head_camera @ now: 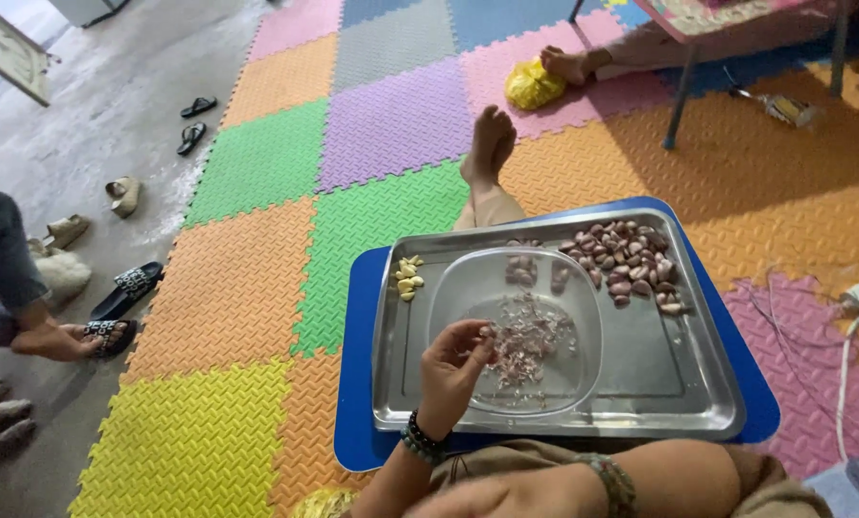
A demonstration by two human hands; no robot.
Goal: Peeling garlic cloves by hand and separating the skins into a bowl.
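Note:
My left hand (453, 369), with a beaded bracelet on the wrist, hovers over a clear plastic bowl (446, 297) and its fingers pinch a small garlic clove (487, 333). Papery garlic skins (530, 341) lie in the bowl. The bowl rests in a steel tray (698, 384) on a blue board (353, 384). Unpeeled purple cloves (631, 259) are heaped at the tray's far right. A few peeled yellow cloves (408, 278) sit at its far left. My right hand (506, 499) lies low at the bottom edge with its fingers hidden.
My bare foot (490, 144) stretches out beyond the tray on coloured foam mats. Another person's foot (564, 62) and a yellow bag (533, 84) lie near a table leg (683, 96). At left a person's hand (50, 341) touches a black sandal (113, 331). A white cable (847, 364) runs at right.

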